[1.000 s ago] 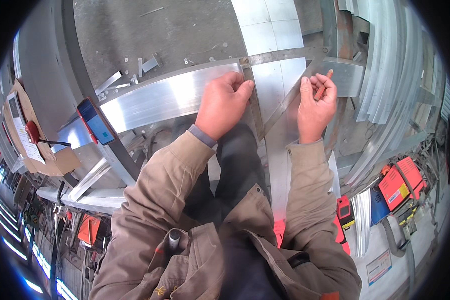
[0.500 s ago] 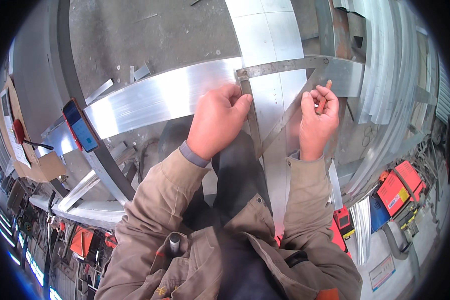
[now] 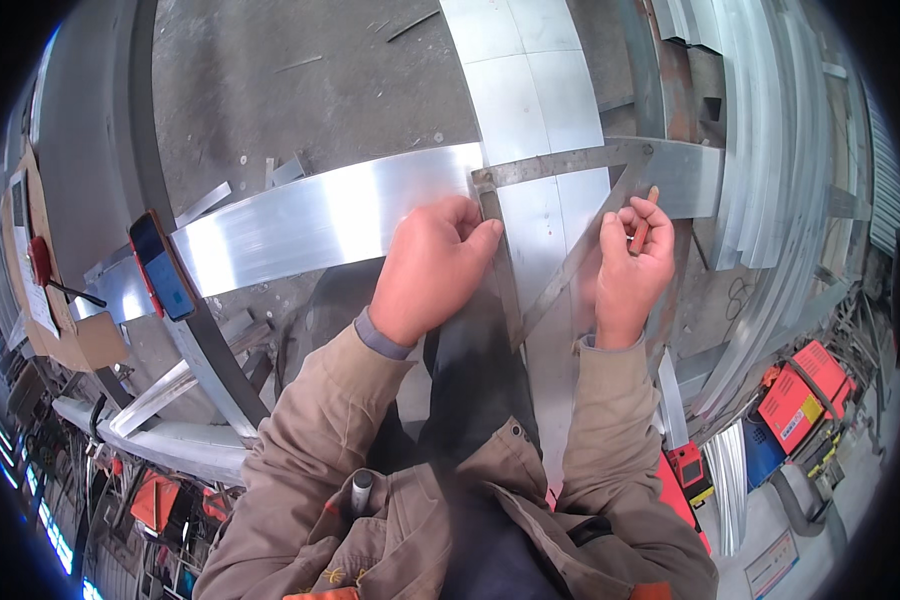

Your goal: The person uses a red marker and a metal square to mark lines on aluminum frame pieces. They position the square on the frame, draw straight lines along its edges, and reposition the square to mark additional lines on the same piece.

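Note:
A flat metal triangle square (image 3: 560, 160) lies across a long shiny metal strip (image 3: 320, 215) and a pale sheet-metal strip (image 3: 530, 95) that crosses it, marked with thin lines. My left hand (image 3: 435, 265) is closed beside the square's left corner, its thumb close to the upright leg. Its curled fingers hide whatever they may hold. On the square's right side, my right hand (image 3: 635, 265) grips a short red pencil (image 3: 639, 236) between its fingers, with the tan tip pointing up and away. The palm is partly turned up, above the slanted leg.
A phone (image 3: 163, 265) rests on a dark metal beam (image 3: 215, 365) at left. Beyond it are a cardboard piece (image 3: 98, 340) and a red-handled tool (image 3: 40, 262). Long metal profiles (image 3: 770, 150) stand at right, near a red machine (image 3: 805, 395). A marker (image 3: 361, 490) sits in my jacket pocket.
The view has shifted, so the square and strips appear lower. Both hands stay near the square, my left still closed and my right still gripping the pencil.

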A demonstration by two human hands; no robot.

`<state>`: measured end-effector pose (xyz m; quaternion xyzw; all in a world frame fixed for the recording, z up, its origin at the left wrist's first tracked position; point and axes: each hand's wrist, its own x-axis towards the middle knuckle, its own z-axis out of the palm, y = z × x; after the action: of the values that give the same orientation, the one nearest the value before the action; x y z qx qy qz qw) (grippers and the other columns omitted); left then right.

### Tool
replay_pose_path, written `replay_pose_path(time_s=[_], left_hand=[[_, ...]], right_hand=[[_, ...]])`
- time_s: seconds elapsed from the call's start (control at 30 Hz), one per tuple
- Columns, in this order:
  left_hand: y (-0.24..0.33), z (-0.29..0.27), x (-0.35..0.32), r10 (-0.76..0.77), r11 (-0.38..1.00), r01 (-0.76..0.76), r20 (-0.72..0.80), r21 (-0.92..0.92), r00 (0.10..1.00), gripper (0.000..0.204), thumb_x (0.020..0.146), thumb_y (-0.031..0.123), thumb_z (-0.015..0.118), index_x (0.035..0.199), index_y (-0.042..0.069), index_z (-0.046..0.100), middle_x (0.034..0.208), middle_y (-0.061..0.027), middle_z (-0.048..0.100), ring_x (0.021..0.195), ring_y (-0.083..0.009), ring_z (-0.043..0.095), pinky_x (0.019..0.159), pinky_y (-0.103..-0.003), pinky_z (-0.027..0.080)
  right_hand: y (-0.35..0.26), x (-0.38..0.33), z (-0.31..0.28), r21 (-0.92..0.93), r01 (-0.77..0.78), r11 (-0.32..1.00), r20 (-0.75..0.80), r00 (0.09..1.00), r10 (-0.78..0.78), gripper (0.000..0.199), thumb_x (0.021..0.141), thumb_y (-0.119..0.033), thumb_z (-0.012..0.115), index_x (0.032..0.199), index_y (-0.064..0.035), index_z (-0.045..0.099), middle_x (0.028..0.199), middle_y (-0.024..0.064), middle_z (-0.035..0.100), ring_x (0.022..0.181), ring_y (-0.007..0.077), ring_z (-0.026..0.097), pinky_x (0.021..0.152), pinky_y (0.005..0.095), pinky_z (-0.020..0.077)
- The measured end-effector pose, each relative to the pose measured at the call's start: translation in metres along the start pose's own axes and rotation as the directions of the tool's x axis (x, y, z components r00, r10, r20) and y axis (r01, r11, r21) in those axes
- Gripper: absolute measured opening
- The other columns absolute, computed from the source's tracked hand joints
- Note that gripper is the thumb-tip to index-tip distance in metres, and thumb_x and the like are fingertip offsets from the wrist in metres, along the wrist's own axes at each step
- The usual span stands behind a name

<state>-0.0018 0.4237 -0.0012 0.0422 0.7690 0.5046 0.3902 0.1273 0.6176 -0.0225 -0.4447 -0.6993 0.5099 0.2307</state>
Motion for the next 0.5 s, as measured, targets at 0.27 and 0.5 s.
replay_pose_path(time_s=[0.27, 0.5], left_hand=[[0.0015, -0.0055, 0.0039, -0.044, 0.999, 0.044, 0.1, -0.006, 0.994, 0.026, 0.106, 0.019, 0.073, 0.096, -0.005, 0.068, 0.082, -0.0082, 0.075, 0.074, -0.0147, 0.077, 0.066, -0.029, 0.058], [0.004, -0.0058, 0.0038, -0.049, 0.998, 0.052, 0.107, -0.03, 0.993, 0.028, 0.106, 0.02, 0.074, 0.095, -0.005, 0.068, 0.08, -0.0077, 0.074, 0.072, -0.0134, 0.075, 0.064, -0.029, 0.058]], right_hand=[[-0.0008, -0.0018, 0.0005, 0.014, 0.002, 1.0, 0.0, 1.0, -0.002, 0.035, 0.099, 0.001, 0.078, 0.132, 0.0027, 0.067, 0.11, 0.0046, 0.07, 0.096, 0.0107, 0.065, 0.088, 0.0278, 0.0579], [-0.0012, -0.0016, 0.0012, 0.001, 0.024, 1.0, 0.008, 1.0, -0.024, 0.038, 0.099, 0.002, 0.077, 0.136, 0.0035, 0.066, 0.112, 0.0048, 0.07, 0.098, 0.0101, 0.066, 0.087, 0.0266, 0.0585]])
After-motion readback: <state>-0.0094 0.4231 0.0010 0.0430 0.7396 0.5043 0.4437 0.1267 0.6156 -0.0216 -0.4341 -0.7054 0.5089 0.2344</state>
